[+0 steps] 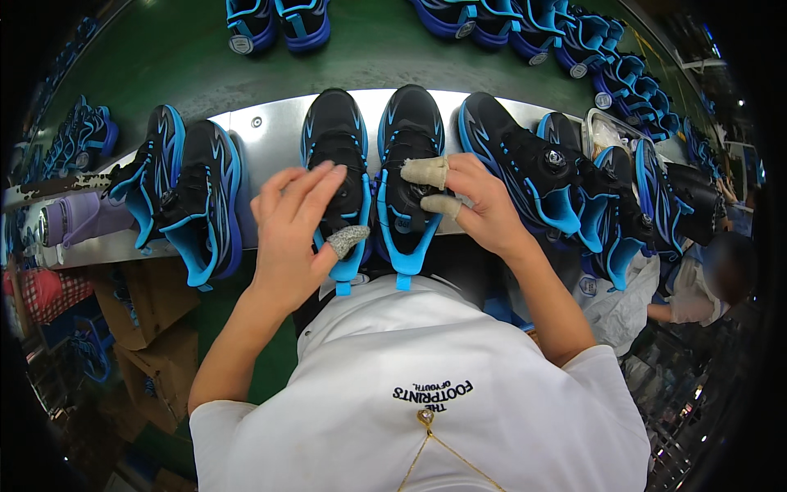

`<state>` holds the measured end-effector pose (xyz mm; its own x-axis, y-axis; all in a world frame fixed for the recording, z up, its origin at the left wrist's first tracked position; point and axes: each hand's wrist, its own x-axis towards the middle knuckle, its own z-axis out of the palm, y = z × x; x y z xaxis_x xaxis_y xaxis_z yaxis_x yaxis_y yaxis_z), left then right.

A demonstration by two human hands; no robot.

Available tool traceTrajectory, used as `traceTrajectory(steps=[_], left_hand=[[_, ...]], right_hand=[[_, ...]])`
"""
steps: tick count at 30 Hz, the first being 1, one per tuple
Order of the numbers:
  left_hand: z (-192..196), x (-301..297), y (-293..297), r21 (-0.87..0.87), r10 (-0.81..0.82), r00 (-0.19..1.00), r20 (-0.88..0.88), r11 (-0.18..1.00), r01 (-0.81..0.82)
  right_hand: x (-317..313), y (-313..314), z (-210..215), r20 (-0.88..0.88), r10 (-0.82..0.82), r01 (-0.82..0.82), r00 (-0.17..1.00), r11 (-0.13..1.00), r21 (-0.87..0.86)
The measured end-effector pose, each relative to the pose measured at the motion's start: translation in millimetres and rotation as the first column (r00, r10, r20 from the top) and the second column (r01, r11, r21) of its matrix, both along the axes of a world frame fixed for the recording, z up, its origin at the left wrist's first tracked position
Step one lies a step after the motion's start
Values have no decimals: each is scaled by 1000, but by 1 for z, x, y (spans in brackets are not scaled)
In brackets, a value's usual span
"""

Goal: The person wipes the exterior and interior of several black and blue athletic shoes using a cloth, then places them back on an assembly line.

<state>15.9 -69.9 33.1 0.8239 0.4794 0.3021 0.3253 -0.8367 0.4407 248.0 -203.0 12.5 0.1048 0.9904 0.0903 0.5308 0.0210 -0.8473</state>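
Observation:
Two black sneakers with blue edging stand side by side before me, toes pointing away: a left sneaker and a right sneaker. Over the left one lies my left hand, its fingers stretched across the tongue beside a round dial. A grey cover sits on that thumb, which is apart from the fingers at the blue collar. My right hand, with beige covers on thumb and forefinger, pinches at the tongue of the right sneaker around its dial, which is partly hidden.
A metal ledge carries the shoes, with a green surface beyond it bearing more sneakers. Further sneakers flank me on both sides. Cardboard boxes stand lower left. At far right is another person's sleeved arm.

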Motion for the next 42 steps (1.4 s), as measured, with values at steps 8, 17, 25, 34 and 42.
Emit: traceTrajectory(steps=[8,17,25,34,42], left_hand=[[8,21,-53,-971,-9,997,-73,228,-69],[7,29,-57,-908,236,970,-62,-417,43],[-14,36,-61,-806,334,942,-32,-566,173],[35,4,-23,-994,75,997,11,106,4],[-14,10,28,-671,51,996,74,742,12]], right_hand=[[-5,12,5,14,3,-4,1000,996,86],[-6,29,16,-141,45,-57,989,995,-83],[-11,24,3,45,79,-81,996,996,29],[10,29,11,-91,173,-175,981,984,-14],[0,31,4,117,129,-139,985,987,83]])
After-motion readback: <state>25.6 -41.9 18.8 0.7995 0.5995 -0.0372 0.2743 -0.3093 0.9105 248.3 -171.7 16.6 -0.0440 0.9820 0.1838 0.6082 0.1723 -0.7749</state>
